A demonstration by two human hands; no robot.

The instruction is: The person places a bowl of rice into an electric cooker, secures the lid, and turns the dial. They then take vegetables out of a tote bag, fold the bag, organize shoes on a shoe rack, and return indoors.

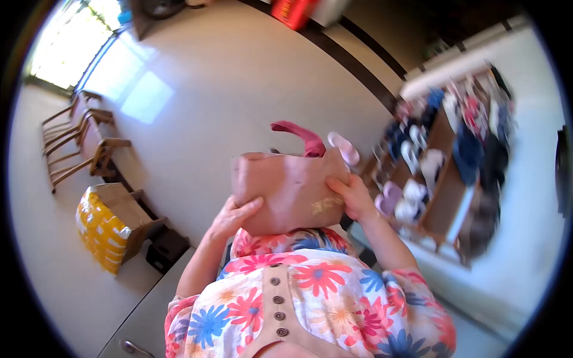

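A dusty-pink piece point(286, 191), flat and floppy at its edges, is held up in front of the wearer's body, just beyond the lap, with a gold leaf-like motif point(327, 206) near its lower right corner. I can't tell from here whether it is a bag or a folded cloth. The left hand point(230, 218) grips one side, thumb pressed on the near face; the right hand point(356, 200) grips the other the same way, and the remaining fingers of both are mostly hidden behind. Past its far edge curls a dark-pink strip point(301, 134), and beside that shows a pale-pink slipper point(344, 148). The wearer has on a flowered top point(322, 298) with dark buttons. Over to the right, a wooden shoe rack point(447, 212) is crowded with footwear, rather blurred. To the left, a wooden chair point(89, 134) stands on the pale floor point(209, 89), with a yellow-and-white package point(101, 230) and a cardboard box point(122, 200) near it.
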